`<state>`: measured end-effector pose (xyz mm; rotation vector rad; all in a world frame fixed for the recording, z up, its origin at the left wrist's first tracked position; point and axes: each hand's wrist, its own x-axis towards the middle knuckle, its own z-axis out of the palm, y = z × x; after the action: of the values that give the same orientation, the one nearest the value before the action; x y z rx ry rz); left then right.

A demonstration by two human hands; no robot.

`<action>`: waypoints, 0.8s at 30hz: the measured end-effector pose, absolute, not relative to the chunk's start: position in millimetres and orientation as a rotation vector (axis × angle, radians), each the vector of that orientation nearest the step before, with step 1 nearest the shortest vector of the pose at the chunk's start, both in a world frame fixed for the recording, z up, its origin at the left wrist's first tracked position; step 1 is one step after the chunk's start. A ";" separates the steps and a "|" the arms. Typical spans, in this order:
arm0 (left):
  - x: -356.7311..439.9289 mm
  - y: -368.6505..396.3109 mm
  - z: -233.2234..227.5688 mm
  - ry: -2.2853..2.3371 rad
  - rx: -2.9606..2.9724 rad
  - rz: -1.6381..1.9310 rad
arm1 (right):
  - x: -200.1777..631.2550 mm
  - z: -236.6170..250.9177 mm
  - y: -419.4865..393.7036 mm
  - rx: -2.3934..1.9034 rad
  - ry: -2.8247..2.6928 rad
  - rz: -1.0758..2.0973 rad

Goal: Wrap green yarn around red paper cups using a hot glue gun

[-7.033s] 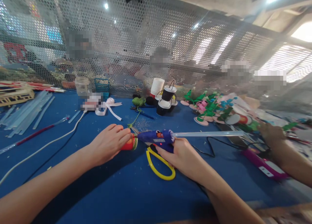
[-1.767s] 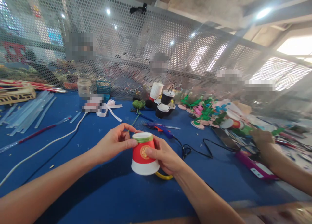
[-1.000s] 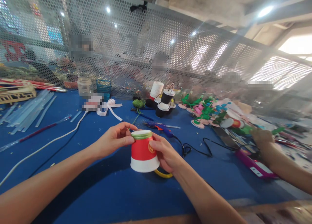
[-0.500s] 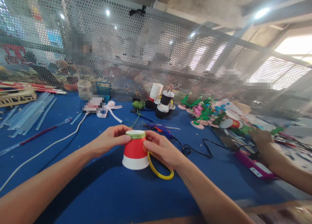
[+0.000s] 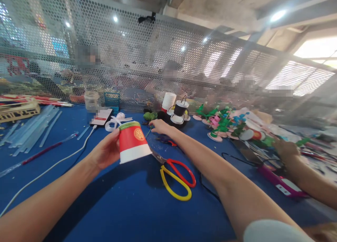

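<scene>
While my left hand (image 5: 106,151) grips the upturned cup (image 5: 131,142) above the worktop (image 5: 126,207), my right hand (image 5: 159,126) reaches to the green twine (image 5: 150,116), fingers loosely curled, touching its strand. Winding seems underway; next I'd need more twine drawn. Red cup, white rim, green band on top.

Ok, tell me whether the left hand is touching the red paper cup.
Touching. The head view shows the left hand gripping the upside-down red paper cup by its side, lifted off the blue table.
</scene>
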<state>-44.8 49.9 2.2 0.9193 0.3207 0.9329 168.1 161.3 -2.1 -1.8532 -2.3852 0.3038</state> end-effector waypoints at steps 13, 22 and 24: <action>-48.1 56.4 -4.5 0.365 0.908 0.929 | 175.4 32.9 193.8 -1.722 -1.972 0.285; -48.6 53.8 0.4 0.352 0.965 0.913 | 149.2 44.9 157.1 -1.402 -1.985 0.470; -50.3 53.4 6.1 0.356 0.977 0.961 | 150.5 45.6 150.9 -1.415 -2.039 0.456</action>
<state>-50.3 53.4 6.1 0.9768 0.3563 0.9608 150.5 150.9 45.6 -1.4150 -2.0389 0.4560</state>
